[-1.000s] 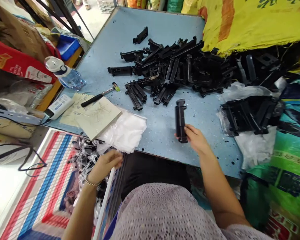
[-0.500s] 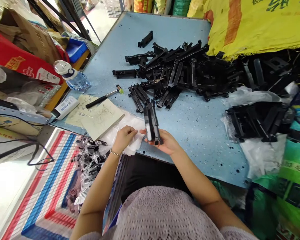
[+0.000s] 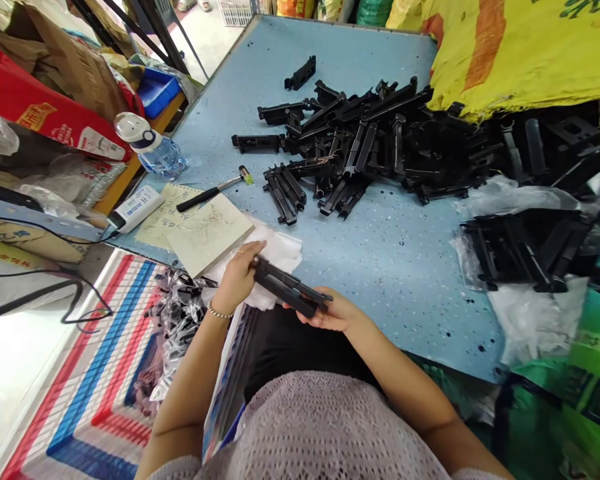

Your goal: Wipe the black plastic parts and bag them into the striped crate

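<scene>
A long black plastic part point(image 3: 290, 288) is held between both hands at the table's near edge, slanting down to the right. My left hand point(image 3: 240, 277) grips its upper left end, with the fingers closed. At its lower right end, my right hand point(image 3: 327, 310) holds it from the side and below. White plastic bags point(image 3: 280, 250) lie flat just behind the part. Farther back, a large heap of similar black parts point(image 3: 350, 140) spreads over the blue table point(image 3: 380, 253).
On the left are a small hammer point(image 3: 213, 191), a cardboard pad point(image 3: 213, 233), a white device point(image 3: 137, 208) and a water bottle point(image 3: 153, 147). A bag of black parts point(image 3: 525, 247) lies right. A striped basket point(image 3: 80, 373) stands below left, with wrapped parts inside.
The black part has turned from nearly upright in the view to a slant and moved nearer the body. My left hand, empty before, has taken hold of its far end.
</scene>
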Demonstrator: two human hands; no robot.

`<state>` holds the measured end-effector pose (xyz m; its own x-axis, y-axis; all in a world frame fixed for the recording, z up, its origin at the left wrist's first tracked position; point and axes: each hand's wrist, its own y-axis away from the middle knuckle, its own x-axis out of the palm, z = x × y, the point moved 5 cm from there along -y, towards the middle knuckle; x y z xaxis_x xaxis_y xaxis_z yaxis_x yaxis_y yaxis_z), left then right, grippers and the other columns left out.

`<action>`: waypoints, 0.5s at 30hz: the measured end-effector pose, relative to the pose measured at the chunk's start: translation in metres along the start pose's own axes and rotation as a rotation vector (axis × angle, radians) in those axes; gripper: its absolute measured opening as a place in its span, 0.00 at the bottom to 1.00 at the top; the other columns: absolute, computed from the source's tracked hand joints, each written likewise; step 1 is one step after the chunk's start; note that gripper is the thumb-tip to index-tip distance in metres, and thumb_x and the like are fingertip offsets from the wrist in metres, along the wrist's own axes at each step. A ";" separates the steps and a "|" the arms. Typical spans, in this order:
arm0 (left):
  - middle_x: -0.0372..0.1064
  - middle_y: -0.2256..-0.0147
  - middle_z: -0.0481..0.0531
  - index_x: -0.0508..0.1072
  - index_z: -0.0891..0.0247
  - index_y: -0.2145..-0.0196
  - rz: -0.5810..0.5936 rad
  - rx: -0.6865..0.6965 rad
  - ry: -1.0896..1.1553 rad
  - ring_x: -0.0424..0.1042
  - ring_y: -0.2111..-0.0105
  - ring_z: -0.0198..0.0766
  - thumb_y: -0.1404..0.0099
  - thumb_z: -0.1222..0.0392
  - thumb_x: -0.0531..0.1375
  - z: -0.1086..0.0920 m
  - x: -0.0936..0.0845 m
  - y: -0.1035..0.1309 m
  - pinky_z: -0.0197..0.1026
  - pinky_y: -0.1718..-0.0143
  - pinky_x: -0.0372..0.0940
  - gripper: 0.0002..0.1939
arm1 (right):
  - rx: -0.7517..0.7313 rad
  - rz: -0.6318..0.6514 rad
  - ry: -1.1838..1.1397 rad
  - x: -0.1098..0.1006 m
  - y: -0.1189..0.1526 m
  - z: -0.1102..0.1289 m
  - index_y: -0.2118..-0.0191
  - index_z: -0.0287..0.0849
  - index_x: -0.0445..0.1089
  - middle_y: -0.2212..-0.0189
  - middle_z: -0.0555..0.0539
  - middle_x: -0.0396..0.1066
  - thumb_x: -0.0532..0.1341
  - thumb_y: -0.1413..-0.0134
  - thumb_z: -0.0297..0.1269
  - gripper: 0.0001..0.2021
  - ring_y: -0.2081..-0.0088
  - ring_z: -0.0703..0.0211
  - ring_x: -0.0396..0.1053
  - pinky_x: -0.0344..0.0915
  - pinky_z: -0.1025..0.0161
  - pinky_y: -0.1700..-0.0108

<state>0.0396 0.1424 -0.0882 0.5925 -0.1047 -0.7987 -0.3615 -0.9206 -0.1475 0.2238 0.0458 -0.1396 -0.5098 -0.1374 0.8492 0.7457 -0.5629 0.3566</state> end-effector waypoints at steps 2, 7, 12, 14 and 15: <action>0.66 0.38 0.61 0.66 0.63 0.36 -0.052 0.010 -0.018 0.66 0.37 0.47 0.36 0.73 0.48 -0.001 -0.006 0.010 0.54 0.36 0.63 0.32 | 0.032 0.002 -0.137 -0.003 -0.011 -0.009 0.58 0.33 0.74 0.70 0.42 0.77 0.63 0.42 0.38 0.12 0.81 0.71 0.62 0.56 0.77 0.84; 0.58 0.33 0.63 0.51 0.60 0.28 -0.175 0.167 -0.141 0.60 0.33 0.47 0.30 0.72 0.47 -0.028 -0.012 0.047 0.50 0.34 0.62 0.34 | -0.048 -0.087 -0.147 -0.003 -0.032 -0.006 0.56 0.36 0.71 0.70 0.46 0.75 0.62 0.42 0.35 0.10 0.81 0.71 0.59 0.55 0.76 0.85; 0.60 0.34 0.63 0.42 0.57 0.27 0.108 0.432 -0.003 0.65 0.36 0.46 0.30 0.74 0.46 -0.072 0.032 0.067 0.50 0.39 0.69 0.38 | -0.474 -0.635 0.481 -0.003 -0.006 0.020 0.39 0.47 0.62 0.68 0.49 0.75 0.66 0.44 0.39 0.27 0.69 0.55 0.74 0.72 0.61 0.69; 0.63 0.37 0.65 0.46 0.61 0.27 0.136 0.434 0.061 0.67 0.38 0.48 0.30 0.70 0.50 -0.085 0.035 0.069 0.52 0.41 0.70 0.36 | -0.578 -0.717 0.773 0.013 0.008 0.022 0.34 0.51 0.59 0.54 0.43 0.76 0.64 0.42 0.38 0.31 0.53 0.47 0.75 0.72 0.49 0.50; 0.65 0.39 0.64 0.50 0.62 0.28 0.116 0.428 0.079 0.68 0.39 0.47 0.30 0.68 0.52 -0.089 0.029 0.071 0.51 0.41 0.71 0.34 | -0.589 -0.694 0.875 0.022 0.012 0.020 0.34 0.51 0.59 0.47 0.42 0.74 0.63 0.40 0.37 0.30 0.45 0.46 0.71 0.67 0.46 0.42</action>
<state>0.0954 0.0404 -0.0703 0.5779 -0.2418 -0.7795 -0.6841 -0.6643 -0.3012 0.2301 0.0522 -0.1084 -0.9971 -0.0337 -0.0683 0.0191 -0.9786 0.2047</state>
